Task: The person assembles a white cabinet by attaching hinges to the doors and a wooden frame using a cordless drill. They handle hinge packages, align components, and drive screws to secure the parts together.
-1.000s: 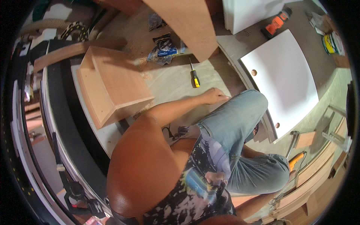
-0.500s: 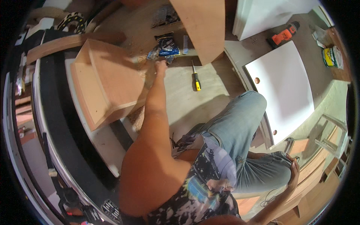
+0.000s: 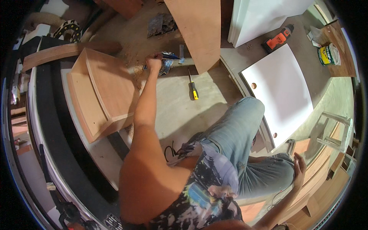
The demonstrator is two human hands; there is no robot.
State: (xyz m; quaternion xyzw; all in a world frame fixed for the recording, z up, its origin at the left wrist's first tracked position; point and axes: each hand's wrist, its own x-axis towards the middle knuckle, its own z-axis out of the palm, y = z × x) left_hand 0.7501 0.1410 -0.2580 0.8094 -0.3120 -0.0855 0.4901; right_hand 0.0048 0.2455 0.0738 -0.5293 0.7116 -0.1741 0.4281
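My left arm (image 3: pixel 145 111) reaches forward. At its end my left hand (image 3: pixel 154 61) is closed on the edge of a crumpled blue plastic packet (image 3: pixel 166 65), whose contents I cannot make out. A screwdriver (image 3: pixel 193 87) with a yellow and black handle lies on the pale board (image 3: pixel 172 107) to the right of that hand. My right hand (image 3: pixel 299 170) rests against my bent knee, its fingers stretched out and nothing seen in them.
An open wooden box (image 3: pixel 111 84) stands on the left. On the right lie a white curved panel (image 3: pixel 283 96) with round holes, an orange and black cordless drill (image 3: pixel 278 38) and a yellow-labelled tub (image 3: pixel 327 55). A tall wooden panel (image 3: pixel 199 30) rises ahead.
My left hand has moved slightly forward and left and now grips the packet, which looks folded and shifted. My right hand stays at the knee. The whole view has shifted a little.
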